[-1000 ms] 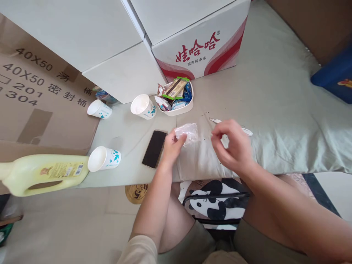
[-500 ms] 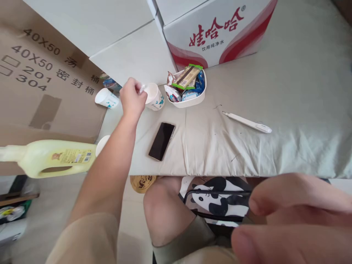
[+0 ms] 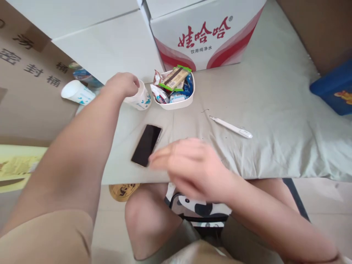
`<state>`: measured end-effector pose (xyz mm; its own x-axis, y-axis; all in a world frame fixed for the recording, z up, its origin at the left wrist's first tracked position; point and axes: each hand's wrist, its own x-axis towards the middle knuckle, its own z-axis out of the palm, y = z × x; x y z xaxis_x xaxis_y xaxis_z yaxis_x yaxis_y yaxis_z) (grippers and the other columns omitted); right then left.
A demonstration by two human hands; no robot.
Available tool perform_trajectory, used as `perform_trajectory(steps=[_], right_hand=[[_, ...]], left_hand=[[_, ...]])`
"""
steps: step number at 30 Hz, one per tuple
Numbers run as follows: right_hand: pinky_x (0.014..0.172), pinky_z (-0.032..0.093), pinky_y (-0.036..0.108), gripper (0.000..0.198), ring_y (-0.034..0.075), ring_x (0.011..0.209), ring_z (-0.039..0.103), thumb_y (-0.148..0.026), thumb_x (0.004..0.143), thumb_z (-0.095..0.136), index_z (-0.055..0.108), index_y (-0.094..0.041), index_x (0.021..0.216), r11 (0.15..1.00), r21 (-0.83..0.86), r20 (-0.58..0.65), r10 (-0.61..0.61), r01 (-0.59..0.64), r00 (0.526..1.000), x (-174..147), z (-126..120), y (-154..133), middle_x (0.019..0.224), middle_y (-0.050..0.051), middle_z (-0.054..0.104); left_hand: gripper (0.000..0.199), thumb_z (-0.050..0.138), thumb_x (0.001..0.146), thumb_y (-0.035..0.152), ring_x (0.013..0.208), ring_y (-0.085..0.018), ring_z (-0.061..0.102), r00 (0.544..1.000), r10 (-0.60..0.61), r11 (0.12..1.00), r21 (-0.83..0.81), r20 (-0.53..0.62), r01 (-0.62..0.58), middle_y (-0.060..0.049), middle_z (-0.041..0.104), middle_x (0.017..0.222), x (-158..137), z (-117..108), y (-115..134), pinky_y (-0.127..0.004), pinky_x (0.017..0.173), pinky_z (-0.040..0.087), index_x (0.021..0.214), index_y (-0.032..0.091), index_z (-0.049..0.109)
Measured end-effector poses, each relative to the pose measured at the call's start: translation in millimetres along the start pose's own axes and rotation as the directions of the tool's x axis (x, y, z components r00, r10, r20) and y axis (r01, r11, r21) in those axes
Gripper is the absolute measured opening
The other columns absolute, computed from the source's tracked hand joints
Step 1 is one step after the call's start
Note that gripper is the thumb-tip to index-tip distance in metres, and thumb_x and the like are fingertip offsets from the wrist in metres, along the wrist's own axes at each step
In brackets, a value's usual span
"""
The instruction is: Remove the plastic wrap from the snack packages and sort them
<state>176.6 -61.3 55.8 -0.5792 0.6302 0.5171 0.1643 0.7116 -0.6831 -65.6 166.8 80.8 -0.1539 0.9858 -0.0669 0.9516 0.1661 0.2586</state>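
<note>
My left hand [image 3: 122, 85] is at the mouth of a white paper cup [image 3: 143, 98] with blue-green print. Its fingers curl down toward the cup's inside, and their tips are hidden. My right hand [image 3: 189, 165] is smeared by motion above the front edge of the covered surface, its fingers pointing left. Beside its fingertips, a dark-screened phone [image 3: 146, 145] lies flat. Right of the cup sits a white bowl [image 3: 180, 105] filled with wrapped snacks [image 3: 176, 79]. A second paper cup [image 3: 77, 92] lies tilted left of my left hand.
A white utility knife [image 3: 231, 127] lies on the pale cloth cover [image 3: 275, 110]. White cartons, one with red lettering [image 3: 203, 36], stand behind. A brown carton [image 3: 24, 91] and a yellow bottle [image 3: 19, 165] are at left, a blue object [image 3: 334, 88] at right.
My left hand has lowered from beside the cup to its mouth; the small clear piece it pinched is out of sight. My right hand has swung left toward the phone. The view has shifted right.
</note>
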Motion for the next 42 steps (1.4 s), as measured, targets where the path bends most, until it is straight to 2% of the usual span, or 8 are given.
perform_trajectory(steps=[5, 11, 15, 19, 25, 31, 36, 42], right_hand=[[0.093, 0.058, 0.038, 0.034, 0.022, 0.107, 0.071, -0.014, 0.094, 0.042, 0.067, -0.022, 0.115, 0.972, -0.093, 0.087, 0.223, -0.215, 0.971, -19, 46, 52, 0.114, 0.009, 0.075], [0.094, 0.055, 0.049, 0.030, 0.031, 0.105, 0.068, -0.018, 0.095, 0.043, 0.070, -0.017, 0.110, 0.908, -0.355, 0.125, 0.282, -0.223, 0.951, -44, 73, 80, 0.109, 0.015, 0.074], [0.093, 0.054, 0.051, 0.028, 0.032, 0.105, 0.067, -0.020, 0.093, 0.044, 0.070, -0.018, 0.105, 0.889, -0.427, 0.144, 0.246, -0.164, 0.958, -46, 78, 76, 0.109, 0.015, 0.074], [0.077, 0.058, 0.050, 0.021, 0.030, 0.085, 0.070, -0.024, 0.087, 0.049, 0.068, -0.024, 0.094, 0.901, -0.337, 0.039, 0.304, -0.274, 0.952, -37, 74, 73, 0.093, 0.012, 0.075], [0.056, 0.054, 0.041, 0.014, 0.028, 0.069, 0.069, -0.023, 0.085, 0.052, 0.065, -0.027, 0.090, 0.863, -0.410, -0.138, 0.261, -0.295, 0.955, 45, 46, 55, 0.085, 0.009, 0.073], [0.084, 0.057, 0.042, 0.020, 0.025, 0.087, 0.070, -0.013, 0.080, 0.056, 0.068, -0.024, 0.091, 0.856, -0.517, 0.119, 0.076, -0.004, 0.990, 212, 122, 83, 0.095, 0.008, 0.075], [0.108, 0.044, 0.038, 0.039, 0.024, 0.128, 0.060, -0.008, 0.087, 0.049, 0.063, -0.002, 0.123, 0.801, -0.597, 0.288, 0.165, 0.042, 0.943, 355, 227, 133, 0.135, 0.017, 0.064], [0.112, 0.034, 0.046, 0.060, 0.039, 0.146, 0.036, -0.025, 0.099, 0.034, 0.039, 0.020, 0.137, 0.652, -0.736, 0.134, 0.407, -0.184, 0.904, 445, 294, 173, 0.149, 0.033, 0.041]], left_hand=[[0.023, 0.056, 0.086, 0.005, 0.084, -0.015, 0.055, 0.952, 0.132, 0.970, -0.162, -0.277, -0.181, 0.002, 0.059, 0.085, -87, 0, -17, -0.036, 0.096, 0.046, 0.104, 0.014, 0.067], [0.002, 0.066, 0.082, 0.023, 0.076, -0.020, 0.055, 0.971, 0.001, 0.833, -0.536, -0.241, -0.134, -0.001, 0.062, 0.081, -237, 51, -105, -0.036, 0.069, 0.041, 0.083, 0.024, 0.065], [0.009, 0.059, 0.087, 0.029, 0.069, -0.019, 0.056, 0.983, -0.039, 0.751, -0.654, -0.179, -0.089, -0.001, 0.063, 0.075, -298, 69, -115, -0.035, 0.065, 0.042, 0.080, 0.024, 0.063], [0.007, 0.061, 0.081, 0.023, 0.070, -0.016, 0.056, 0.982, 0.123, 0.629, -0.755, -0.141, -0.187, 0.001, 0.063, 0.073, -285, 75, -70, -0.031, 0.068, 0.043, 0.074, 0.022, 0.060], [0.016, 0.058, 0.079, 0.025, 0.062, -0.012, 0.043, 0.977, -0.042, 0.302, -0.934, -0.211, -0.188, 0.004, 0.047, 0.061, -227, 73, -53, -0.028, 0.064, 0.035, 0.067, 0.021, 0.049], [0.024, 0.057, 0.074, 0.034, 0.051, -0.009, 0.027, 0.986, -0.105, -0.433, -0.899, 0.129, 0.072, 0.005, 0.032, 0.054, -200, 77, -93, -0.028, 0.052, 0.019, 0.061, 0.021, 0.042], [0.024, 0.060, 0.069, 0.038, 0.056, -0.011, 0.032, 0.976, -0.095, -0.425, -0.895, 0.194, 0.136, 0.004, 0.035, 0.053, -188, 74, -111, -0.029, 0.054, 0.022, 0.058, 0.021, 0.047], [0.025, 0.059, 0.071, 0.039, 0.056, -0.012, 0.035, 0.955, -0.024, -0.426, -0.867, 0.296, 0.258, 0.003, 0.037, 0.055, -188, 70, -130, -0.030, 0.056, 0.023, 0.059, 0.022, 0.045]])
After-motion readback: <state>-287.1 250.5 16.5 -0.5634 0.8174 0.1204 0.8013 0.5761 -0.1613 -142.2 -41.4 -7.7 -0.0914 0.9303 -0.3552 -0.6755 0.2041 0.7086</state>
